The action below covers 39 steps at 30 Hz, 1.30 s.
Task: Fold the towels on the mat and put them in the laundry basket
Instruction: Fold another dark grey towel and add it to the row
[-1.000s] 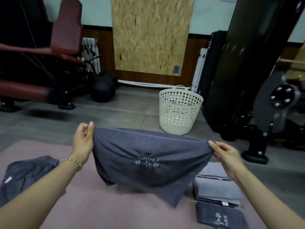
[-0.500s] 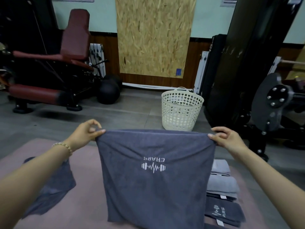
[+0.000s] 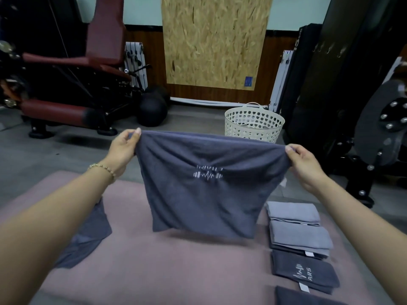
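Note:
A dark grey towel [image 3: 198, 194] with a white logo hangs in the air above the pink mat [image 3: 176, 271]. My left hand [image 3: 123, 148] pinches its upper left corner and my right hand [image 3: 306, 164] pinches its upper right corner. The top edge sags slightly between them. Several folded towels [image 3: 301, 238], light and dark grey, lie in a row along the mat's right side. An unfolded dark towel [image 3: 88, 236] lies on the mat at the left, partly hidden by my left forearm. The cream laundry basket [image 3: 254, 122] stands on the floor beyond the mat.
A dark red gym bench [image 3: 72, 84] and black medicine balls [image 3: 152, 106] stand at the back left. A black weight machine [image 3: 363, 106] fills the right side. A chipboard panel [image 3: 215, 40] leans against the far wall.
The towel, stretched flat half a second ago, now hangs looser with its lower edge swung up off the mat. Both hands keep their hold on the corners.

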### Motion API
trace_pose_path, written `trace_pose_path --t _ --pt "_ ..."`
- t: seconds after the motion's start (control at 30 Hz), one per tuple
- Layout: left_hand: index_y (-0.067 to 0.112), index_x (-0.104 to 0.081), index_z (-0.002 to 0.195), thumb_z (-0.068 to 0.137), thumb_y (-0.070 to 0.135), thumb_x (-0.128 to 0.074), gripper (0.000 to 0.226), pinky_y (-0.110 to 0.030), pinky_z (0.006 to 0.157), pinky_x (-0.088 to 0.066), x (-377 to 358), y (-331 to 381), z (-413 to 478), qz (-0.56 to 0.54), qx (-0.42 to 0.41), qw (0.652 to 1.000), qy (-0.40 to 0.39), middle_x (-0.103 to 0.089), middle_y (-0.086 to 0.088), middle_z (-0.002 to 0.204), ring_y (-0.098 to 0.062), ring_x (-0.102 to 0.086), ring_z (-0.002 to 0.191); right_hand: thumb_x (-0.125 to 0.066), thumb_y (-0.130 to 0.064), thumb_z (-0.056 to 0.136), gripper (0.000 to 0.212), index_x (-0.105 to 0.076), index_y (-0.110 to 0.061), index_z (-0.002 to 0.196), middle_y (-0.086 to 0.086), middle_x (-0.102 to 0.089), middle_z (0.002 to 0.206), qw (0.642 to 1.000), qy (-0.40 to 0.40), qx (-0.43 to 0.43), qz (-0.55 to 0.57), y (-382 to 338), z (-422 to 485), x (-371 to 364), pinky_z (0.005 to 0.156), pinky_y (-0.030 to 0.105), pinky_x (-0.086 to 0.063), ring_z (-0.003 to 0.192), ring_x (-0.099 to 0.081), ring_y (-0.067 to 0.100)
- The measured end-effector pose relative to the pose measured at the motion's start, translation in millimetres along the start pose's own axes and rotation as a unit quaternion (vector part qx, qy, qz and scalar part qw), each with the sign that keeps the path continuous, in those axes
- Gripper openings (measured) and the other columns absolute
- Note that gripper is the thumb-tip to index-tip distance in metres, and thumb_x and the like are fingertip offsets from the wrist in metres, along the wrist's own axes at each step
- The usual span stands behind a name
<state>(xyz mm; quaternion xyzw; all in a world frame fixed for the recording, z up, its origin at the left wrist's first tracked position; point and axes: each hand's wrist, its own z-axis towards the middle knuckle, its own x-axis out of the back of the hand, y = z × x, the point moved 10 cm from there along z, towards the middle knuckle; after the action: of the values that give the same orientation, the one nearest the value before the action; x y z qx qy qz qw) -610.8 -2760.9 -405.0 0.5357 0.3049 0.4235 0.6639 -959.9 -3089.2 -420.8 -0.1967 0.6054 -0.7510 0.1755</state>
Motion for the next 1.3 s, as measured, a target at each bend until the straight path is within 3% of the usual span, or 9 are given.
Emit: trace_pose_path --t 0.23,0.33,0.43,0.67,0.9,1.0,1.1,1.2,1.3 --pt "0.021 -0.057 0.077 0.095 0.027 -0.055 0.019 -0.023 0.073 -0.045 1 -93 -23 0.13 0.062 0.989 -0.026 -0.059 -0.009 0.08 -0.013 -0.056 0.075 -0.053 -0.009 0.094 0.014 -0.056 -0.017 0.083 0.0 -0.058 0.08 0.994 -0.005 -0.102 -0.045 107 -35 -7 0.057 0.008 -0.044 0.07 -0.052 0.008" --pt "0.012 -0.053 0.07 0.095 0.009 -0.052 0.025 -0.002 0.059 -0.038 -6 -158 -56 0.222 0.114 0.962 -0.109 -0.052 0.001 0.066 0.002 -0.053 0.055 -0.056 -0.006 0.092 0.013 -0.057 -0.015 0.084 0.007 -0.059 0.083 0.98 -0.029 -0.169 -0.098 181 -66 -14 0.053 0.007 -0.042 0.074 -0.052 0.015" --pt "0.012 -0.051 0.062 0.094 0.006 -0.054 0.032 -0.005 0.051 -0.036 0 -238 -87 0.252 0.184 0.938 -0.153 -0.049 -0.002 0.061 -0.004 -0.046 0.055 -0.056 0.003 0.09 0.009 -0.058 -0.005 0.086 0.011 -0.058 0.086 0.962 -0.075 -0.213 -0.152 247 -94 -27 0.058 0.001 -0.039 0.079 -0.05 0.017" --pt "0.013 -0.053 0.056 0.09 0.005 -0.06 0.035 -0.01 0.058 -0.037 -2 -376 -131 0.299 0.298 0.866 -0.27 -0.052 -0.003 0.064 -0.014 -0.042 0.065 -0.055 0.0 0.09 0.023 -0.059 -0.014 0.072 0.002 -0.061 0.077 0.9 -0.186 -0.324 -0.224 374 -137 -57 0.065 0.009 -0.042 0.081 -0.054 0.019" --pt "0.009 -0.057 0.069 0.088 0.011 -0.064 0.02 -0.012 0.061 -0.038 -18 -463 -114 0.334 0.296 0.854 -0.268 -0.056 -0.008 0.075 -0.019 -0.048 0.073 -0.055 -0.002 0.092 0.012 -0.058 -0.006 0.081 0.007 -0.058 0.089 0.886 -0.18 -0.3 -0.305 437 -108 -72 0.066 0.0 -0.036 0.089 -0.054 0.023" --pt "0.002 -0.061 0.086 0.087 0.001 -0.062 0.002 -0.018 0.07 -0.042 -16 -492 -96 0.329 0.294 0.872 -0.209 -0.062 -0.012 0.09 -0.029 -0.058 0.087 -0.055 -0.001 0.091 0.014 -0.054 -0.013 0.085 0.007 -0.056 0.091 0.88 -0.151 -0.316 -0.322 468 -89 -67 0.065 0.012 -0.04 0.091 -0.054 0.024" --pt "-0.007 -0.05 0.115 0.089 0.005 -0.06 0.03 -0.038 0.086 -0.045 -15 -520 -78 0.308 0.327 0.883 -0.135 -0.061 -0.025 0.11 -0.037 -0.058 0.098 -0.06 -0.002 0.088 0.011 -0.051 -0.008 0.09 0.009 -0.053 0.096 0.89 -0.077 -0.336 -0.298 492 -67 -58 0.062 0.02 -0.034 0.092 -0.052 0.026" --pt "-0.003 -0.048 0.122 0.092 0.019 -0.059 0.039 -0.032 0.091 -0.04 -32 -538 -61 0.297 0.325 0.889 -0.122 -0.055 -0.013 0.111 -0.028 -0.053 0.101 -0.066 -0.007 0.086 0.022 -0.055 0.0 0.103 0.014 -0.058 0.101 0.9 -0.031 -0.341 -0.269 512 -49 -57 0.078 0.027 -0.041 0.091 -0.052 0.023" --pt "-0.002 -0.055 0.115 0.092 0.024 -0.058 0.035 -0.029 0.088 -0.039 -46 -557 -44 0.287 0.316 0.896 -0.123 -0.058 -0.009 0.107 -0.025 -0.054 0.099 -0.068 -0.012 0.086 0.024 -0.06 0.005 0.101 0.013 -0.06 0.093 0.907 -0.007 -0.349 -0.236 530 -37 -59 0.076 0.033 -0.046 0.086 -0.053 0.024"
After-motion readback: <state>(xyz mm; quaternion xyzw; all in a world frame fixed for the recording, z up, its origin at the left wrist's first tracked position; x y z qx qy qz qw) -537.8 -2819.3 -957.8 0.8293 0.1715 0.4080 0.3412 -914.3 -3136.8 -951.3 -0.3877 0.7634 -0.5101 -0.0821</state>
